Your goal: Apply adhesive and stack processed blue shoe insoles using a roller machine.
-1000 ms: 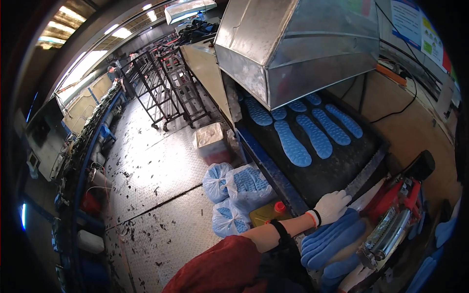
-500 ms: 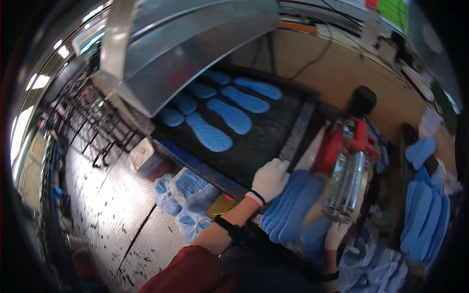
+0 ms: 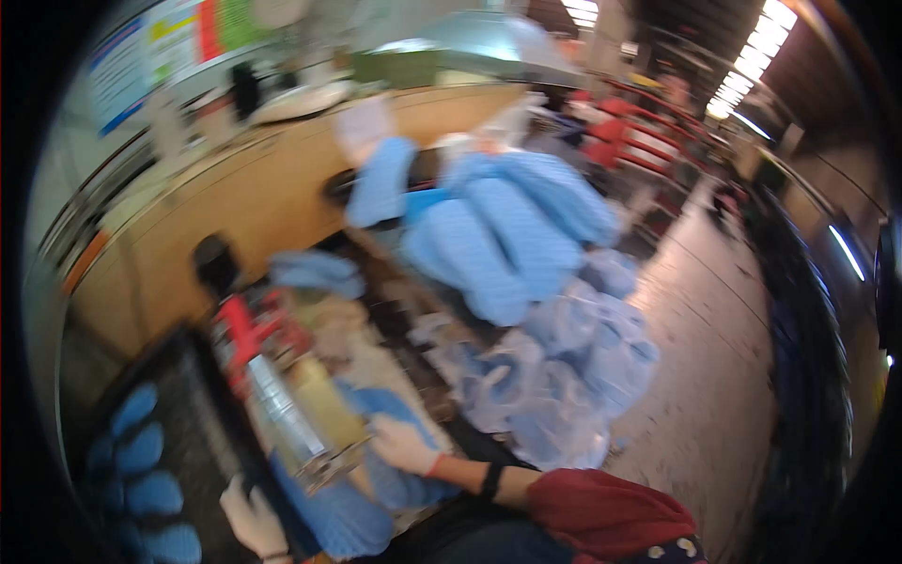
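The picture is heavily motion-blurred. My right hand (image 3: pixel 404 444), in a white glove with a black wristband and a red sleeve, lies beside the end of a red and silver machine with a metal cylinder (image 3: pixel 282 414). Its fingers look closed on a blue insole (image 3: pixel 390 414). My left hand (image 3: pixel 252 517), also in a white glove, sits low at the left edge of a stack of blue insoles (image 3: pixel 338 512); its grip is too blurred to tell. Several more blue insoles (image 3: pixel 141 461) lie on a black belt at the lower left.
A big heap of blue insoles (image 3: pixel 507 235) lies on the wooden bench (image 3: pixel 235 207) ahead. Clear plastic bags of blue insoles (image 3: pixel 573 376) stand to the right. A concrete floor aisle (image 3: pixel 733 376) runs along the right, with red racks (image 3: pixel 639 141) further back.
The view has swung sharply right: the belt with its insoles has slid to the lower left, and the heap and bags now fill the centre. Both hands stay near the machine.
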A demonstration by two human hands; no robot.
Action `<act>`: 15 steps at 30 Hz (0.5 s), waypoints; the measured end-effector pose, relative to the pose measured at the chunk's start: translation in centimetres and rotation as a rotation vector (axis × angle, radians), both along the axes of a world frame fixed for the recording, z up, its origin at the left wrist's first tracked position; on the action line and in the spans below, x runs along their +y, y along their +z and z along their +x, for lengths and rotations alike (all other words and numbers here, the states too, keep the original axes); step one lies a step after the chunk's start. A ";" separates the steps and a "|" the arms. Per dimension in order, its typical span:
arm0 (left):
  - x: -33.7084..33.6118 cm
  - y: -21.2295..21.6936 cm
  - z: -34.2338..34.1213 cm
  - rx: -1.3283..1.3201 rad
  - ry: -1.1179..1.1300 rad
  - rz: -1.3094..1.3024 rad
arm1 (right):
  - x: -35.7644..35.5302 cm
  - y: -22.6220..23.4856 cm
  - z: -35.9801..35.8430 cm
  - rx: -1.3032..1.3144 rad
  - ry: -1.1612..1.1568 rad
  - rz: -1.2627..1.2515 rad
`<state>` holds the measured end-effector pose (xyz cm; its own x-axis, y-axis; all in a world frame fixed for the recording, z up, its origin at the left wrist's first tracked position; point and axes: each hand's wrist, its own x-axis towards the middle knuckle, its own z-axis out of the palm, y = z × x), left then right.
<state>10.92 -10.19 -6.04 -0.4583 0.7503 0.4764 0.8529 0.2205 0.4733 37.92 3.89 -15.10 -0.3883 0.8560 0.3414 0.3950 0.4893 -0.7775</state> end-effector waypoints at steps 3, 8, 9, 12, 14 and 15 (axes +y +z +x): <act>0.7 3.8 2.4 0.072 0.069 -0.147 | 1.0 1.4 0.2 0.066 -0.025 -0.070; 0.2 3.4 2.4 0.109 0.070 -0.132 | -0.2 2.1 0.5 0.109 -0.005 -0.135; 0.1 3.4 2.4 0.112 0.068 -0.134 | -0.3 2.5 0.5 0.101 -0.021 -0.173; 0.1 3.7 2.5 0.114 0.076 -0.136 | -0.3 2.9 0.5 0.032 -0.026 -0.247; 0.4 4.1 2.9 0.048 0.071 -0.160 | -0.4 3.2 0.6 0.041 -0.040 -0.236; 0.3 4.0 2.9 0.050 0.075 -0.159 | -0.4 3.3 0.6 0.047 -0.058 -0.222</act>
<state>13.79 -9.89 -2.00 -0.4949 0.7824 0.3782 0.8527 0.3533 0.3848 38.54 3.49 -11.75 -0.3246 0.9324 0.1588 0.3779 0.2817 -0.8819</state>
